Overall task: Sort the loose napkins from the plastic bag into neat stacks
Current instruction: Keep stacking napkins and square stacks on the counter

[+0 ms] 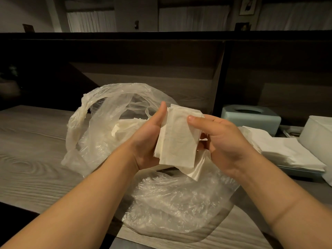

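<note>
Cream napkins (177, 135), a clear plastic bag (172, 200), a pale blue tissue box (251, 116) and grey woodgrain table (32, 159) are noted.

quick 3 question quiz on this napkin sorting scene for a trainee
1. True or false: the plastic bag is empty.
2. What do both hands grip? A) tissue box B) bundle of napkins C) bag handle
3. On which side of the person does the pile of stacked napkins lie?

Key:
1. False; napkins in the bag still show through it.
2. B; left hand and right hand hold the bundle of napkins.
3. The right, near the tissue box.
</note>
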### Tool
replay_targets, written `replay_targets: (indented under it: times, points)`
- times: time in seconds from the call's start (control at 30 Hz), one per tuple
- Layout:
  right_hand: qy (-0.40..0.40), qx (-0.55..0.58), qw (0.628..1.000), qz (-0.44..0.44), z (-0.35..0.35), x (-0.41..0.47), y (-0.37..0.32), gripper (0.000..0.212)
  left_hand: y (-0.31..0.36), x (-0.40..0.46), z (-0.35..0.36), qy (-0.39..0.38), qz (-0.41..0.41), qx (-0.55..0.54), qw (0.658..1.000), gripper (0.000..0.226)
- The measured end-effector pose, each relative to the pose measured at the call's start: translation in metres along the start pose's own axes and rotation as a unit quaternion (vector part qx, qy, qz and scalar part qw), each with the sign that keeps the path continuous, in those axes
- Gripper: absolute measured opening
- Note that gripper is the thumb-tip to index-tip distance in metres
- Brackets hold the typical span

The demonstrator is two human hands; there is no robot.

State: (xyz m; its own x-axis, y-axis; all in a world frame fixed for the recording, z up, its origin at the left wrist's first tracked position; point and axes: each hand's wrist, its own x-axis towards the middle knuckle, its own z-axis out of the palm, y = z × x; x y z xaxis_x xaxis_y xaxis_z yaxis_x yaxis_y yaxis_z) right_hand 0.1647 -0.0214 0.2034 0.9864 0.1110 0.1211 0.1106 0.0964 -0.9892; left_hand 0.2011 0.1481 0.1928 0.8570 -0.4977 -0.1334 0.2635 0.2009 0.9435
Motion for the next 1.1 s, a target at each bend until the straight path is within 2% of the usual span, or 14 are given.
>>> replay_targets:
  times: [0.2, 0.37, 0.83, 1.0, 1.1]
  points:
    - [0.034, 0.002, 0.999, 0.040, 0.008, -0.001, 0.006, 0.019, -0.002, 0.002, 0.001, -0.040, -0.015, -0.016, 0.999, 0.091]
    - [0.060, -0.030, 0.998, 0.013, 0.011, -0.001, 0.011, 0.013, -0.005, 0.005, 0.000, -0.036, -0.018, -0.018, 0.999, 0.091]
    - [0.073, 0.005, 0.997, -0.001, 0.014, -0.005, 0.007, 0.013, -0.007, 0.005, -0.002, -0.053, 0.006, -0.010, 0.999, 0.091]
    - [0.076, 0.024, 0.997, -0.006, 0.015, -0.004, 0.009, 0.014, -0.007, 0.002, -0.001, -0.081, 0.014, -0.014, 0.997, 0.079]
    - [0.113, -0.016, 0.993, -0.025, 0.015, -0.004, 0.010, 0.018, -0.007, 0.002, 0.001, -0.107, 0.011, -0.028, 0.994, 0.067]
